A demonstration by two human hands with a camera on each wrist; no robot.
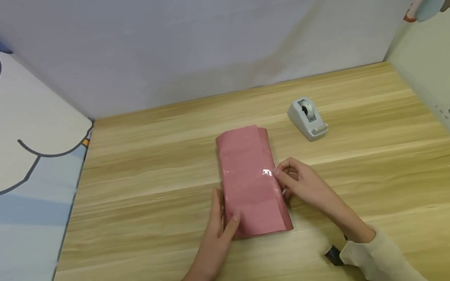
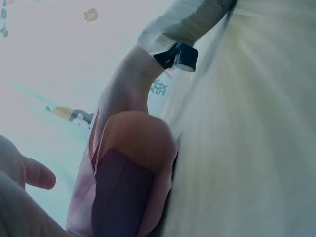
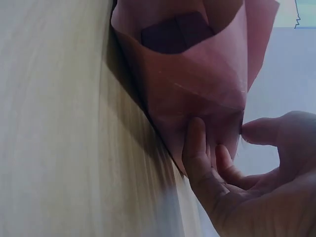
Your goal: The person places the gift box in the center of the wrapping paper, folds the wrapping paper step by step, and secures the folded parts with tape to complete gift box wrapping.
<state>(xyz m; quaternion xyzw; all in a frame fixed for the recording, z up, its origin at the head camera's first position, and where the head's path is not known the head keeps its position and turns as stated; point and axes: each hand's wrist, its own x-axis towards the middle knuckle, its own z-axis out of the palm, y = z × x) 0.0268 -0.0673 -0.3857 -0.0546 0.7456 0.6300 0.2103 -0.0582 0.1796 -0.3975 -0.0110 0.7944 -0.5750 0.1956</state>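
A sheet of pink wrapping paper (image 1: 247,179) is folded as a loose sleeve on the table. Inside its open end shows a dark box (image 3: 177,32), also seen in the left wrist view. A shiny strip of clear tape (image 1: 267,172) lies on the paper near its right edge. My right hand (image 1: 299,181) grips that edge, thumb at the tape's end and fingers against the side. At the lower left corner my left hand (image 1: 216,238) holds the paper, thumb on top and fingers along the left side.
A grey tape dispenser (image 1: 308,119) with a roll in it stands at the back right of the wooden table (image 1: 147,164). A pale wall (image 1: 175,50) rises behind the table. A black device (image 1: 334,255) sits at the right wrist by the sleeve.
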